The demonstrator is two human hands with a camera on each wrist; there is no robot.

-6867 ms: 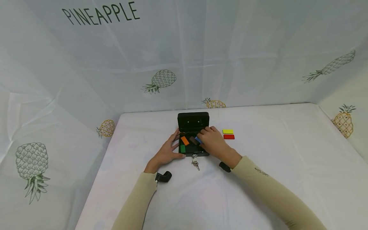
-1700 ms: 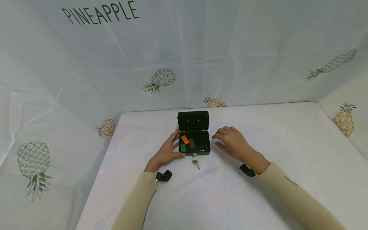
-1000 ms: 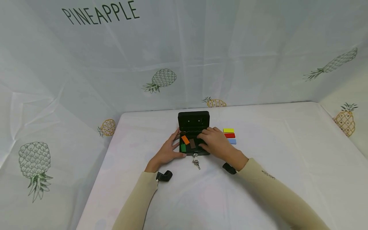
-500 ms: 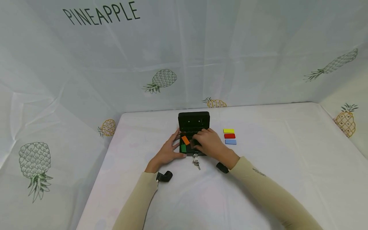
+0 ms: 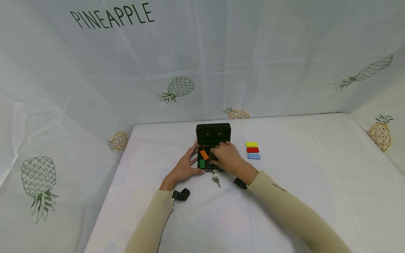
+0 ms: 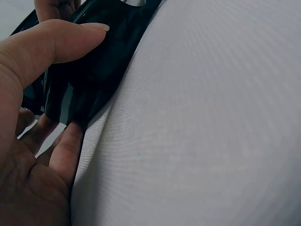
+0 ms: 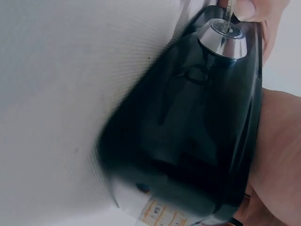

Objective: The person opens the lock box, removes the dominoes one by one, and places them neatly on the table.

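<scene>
My left hand grips the left side of a black box, thumb on its front, fingers along its side. My right hand reaches down into the box; whether its hidden fingertips hold anything, I cannot tell. Inside, at the left, lie an orange block and a green block. Keys hang at the front. Rightward, on white cloth, yellow, red and blue blocks lie stacked in a column, flat.
</scene>
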